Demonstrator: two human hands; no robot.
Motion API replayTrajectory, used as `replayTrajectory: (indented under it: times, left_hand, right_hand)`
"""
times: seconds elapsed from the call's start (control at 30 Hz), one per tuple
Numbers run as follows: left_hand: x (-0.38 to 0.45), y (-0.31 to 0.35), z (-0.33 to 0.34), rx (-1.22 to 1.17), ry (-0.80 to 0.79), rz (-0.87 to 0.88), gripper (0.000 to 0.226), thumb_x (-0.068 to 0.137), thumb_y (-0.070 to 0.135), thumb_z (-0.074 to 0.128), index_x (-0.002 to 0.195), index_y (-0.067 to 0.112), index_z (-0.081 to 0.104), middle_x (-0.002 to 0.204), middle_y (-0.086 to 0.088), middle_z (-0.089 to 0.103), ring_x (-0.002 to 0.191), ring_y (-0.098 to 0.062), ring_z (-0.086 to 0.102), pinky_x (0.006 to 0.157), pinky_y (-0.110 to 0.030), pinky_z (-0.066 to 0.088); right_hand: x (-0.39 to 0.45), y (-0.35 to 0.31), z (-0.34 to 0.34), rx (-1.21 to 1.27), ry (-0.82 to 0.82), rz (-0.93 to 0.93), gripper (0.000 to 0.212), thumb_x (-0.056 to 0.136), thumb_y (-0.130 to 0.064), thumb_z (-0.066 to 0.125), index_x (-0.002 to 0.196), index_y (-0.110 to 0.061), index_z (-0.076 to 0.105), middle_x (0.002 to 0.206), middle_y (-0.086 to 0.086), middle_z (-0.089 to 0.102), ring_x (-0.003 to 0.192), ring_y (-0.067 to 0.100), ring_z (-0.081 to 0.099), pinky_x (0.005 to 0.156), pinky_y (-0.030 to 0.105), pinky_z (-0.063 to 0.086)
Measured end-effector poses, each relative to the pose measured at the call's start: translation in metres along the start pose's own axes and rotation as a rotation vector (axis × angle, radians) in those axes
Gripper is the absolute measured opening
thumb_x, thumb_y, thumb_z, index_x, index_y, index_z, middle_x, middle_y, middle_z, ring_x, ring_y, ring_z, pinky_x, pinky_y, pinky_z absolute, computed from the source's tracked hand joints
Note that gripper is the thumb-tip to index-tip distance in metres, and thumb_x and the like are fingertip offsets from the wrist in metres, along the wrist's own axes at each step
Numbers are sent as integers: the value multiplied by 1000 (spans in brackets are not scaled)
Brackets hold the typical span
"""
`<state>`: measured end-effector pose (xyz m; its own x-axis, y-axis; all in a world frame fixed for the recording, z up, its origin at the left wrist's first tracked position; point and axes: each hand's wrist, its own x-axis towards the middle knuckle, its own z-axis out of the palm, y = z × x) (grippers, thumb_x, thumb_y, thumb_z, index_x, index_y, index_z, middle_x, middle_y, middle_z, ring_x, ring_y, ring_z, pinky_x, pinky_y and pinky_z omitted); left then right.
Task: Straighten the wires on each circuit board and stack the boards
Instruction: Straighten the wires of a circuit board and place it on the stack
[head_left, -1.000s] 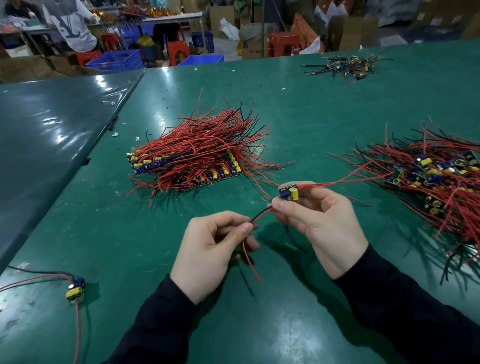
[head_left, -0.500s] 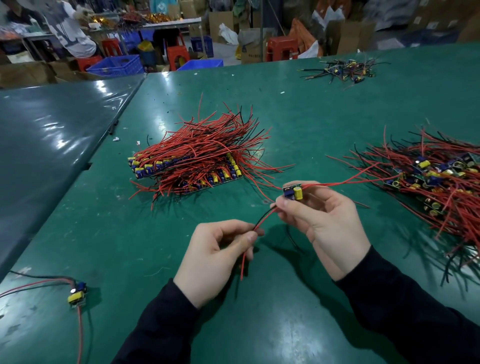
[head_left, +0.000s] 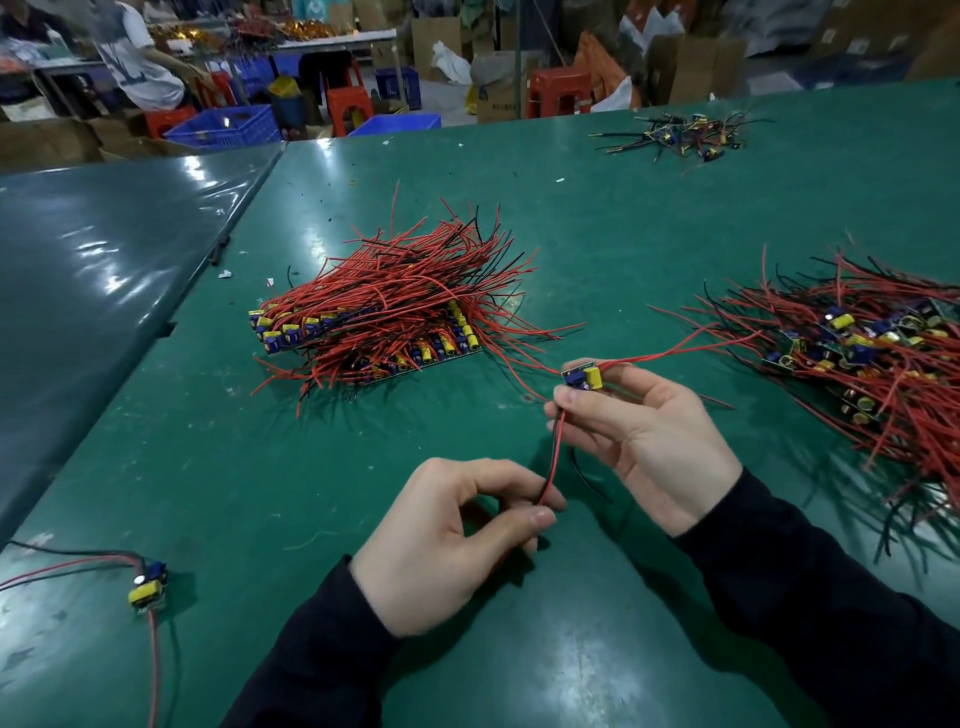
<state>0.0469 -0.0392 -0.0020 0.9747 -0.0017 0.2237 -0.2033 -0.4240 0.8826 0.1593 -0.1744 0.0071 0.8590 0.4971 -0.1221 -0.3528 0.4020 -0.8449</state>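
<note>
My right hand (head_left: 641, 441) holds a small circuit board (head_left: 583, 376) with a yellow and a blue part between thumb and fingertips, above the green table. A red and a black wire (head_left: 553, 457) run down from the board to my left hand (head_left: 457, 545), which pinches them between thumb and forefinger. Another red wire leaves the board to the right. A neat stack of boards with red wires (head_left: 384, 317) lies further back, left of centre. A loose heap of boards (head_left: 872, 358) lies at the right.
A single board with wires (head_left: 148, 590) lies near the left front edge of the green table (head_left: 208, 467). A small tangle of boards (head_left: 680, 135) sits at the far right. A darker table (head_left: 93, 270) adjoins on the left. Crates, stools and a person stand beyond.
My left hand has slid down along the pinched wires, away from the board, and the wires now run straighter. My right hand has kept the board in about the same place.
</note>
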Motion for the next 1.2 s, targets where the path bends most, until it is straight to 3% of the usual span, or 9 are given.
replayTrajectory:
  times: [0.17, 0.3, 0.53, 0.7, 0.87, 1.03, 1.2]
  left_hand:
    - [0, 3, 1, 76, 41, 118, 8, 83, 15, 66, 81, 15, 73, 62, 10, 62, 63, -7, 60, 64, -20, 45]
    - [0, 2, 4, 5, -14, 55, 10, 83, 18, 66, 89, 19, 73, 66, 4, 64, 63, -4, 62, 65, -19, 47]
    - [1, 2, 3, 71, 25, 178, 7, 81, 15, 70, 83, 13, 75, 65, 10, 68, 69, -11, 60, 68, -24, 47]
    - [0, 0, 3, 15, -24, 100, 8, 79, 18, 71, 83, 13, 76, 64, 4, 68, 68, -7, 61, 68, -20, 46]
    - [1, 3, 3, 64, -9, 220, 10, 79, 17, 73, 76, 8, 76, 65, 9, 69, 67, -12, 59, 67, -26, 47]
    - [2, 3, 3, 52, 10, 233, 13, 80, 17, 70, 88, 10, 77, 69, 9, 68, 67, -14, 57, 68, -25, 44]
    - [1, 4, 0, 68, -12, 269, 11, 81, 15, 69, 88, 11, 76, 70, 5, 67, 68, -14, 55, 69, -26, 44]
  right_hand:
    - [-2, 2, 2, 16, -46, 109, 26, 57, 0, 70, 83, -4, 66, 67, 8, 69, 59, 17, 69, 51, 19, 54]
    - [1, -6, 0, 60, -13, 78, 24, 58, -1, 68, 82, -5, 65, 64, 6, 67, 57, 16, 68, 52, 21, 55]
    - [1, -4, 1, 45, -26, 132, 25, 59, -1, 67, 84, -4, 65, 65, 5, 68, 58, 14, 69, 51, 19, 54]
    - [6, -12, -3, 124, 53, 74, 32, 60, -2, 68, 91, -4, 61, 66, 4, 68, 59, 13, 69, 54, 20, 56]
    - [4, -6, -1, 91, 21, 116, 27, 61, -1, 67, 88, -3, 63, 64, 3, 67, 58, 12, 69, 52, 18, 55]
    - [7, -8, -4, 149, 80, 80, 31, 60, -2, 67, 90, -4, 61, 66, 4, 69, 60, 12, 69, 53, 18, 55]
    - [4, -4, -1, 115, 49, 113, 30, 62, -2, 67, 91, -3, 62, 65, 2, 68, 59, 11, 69, 52, 17, 54]
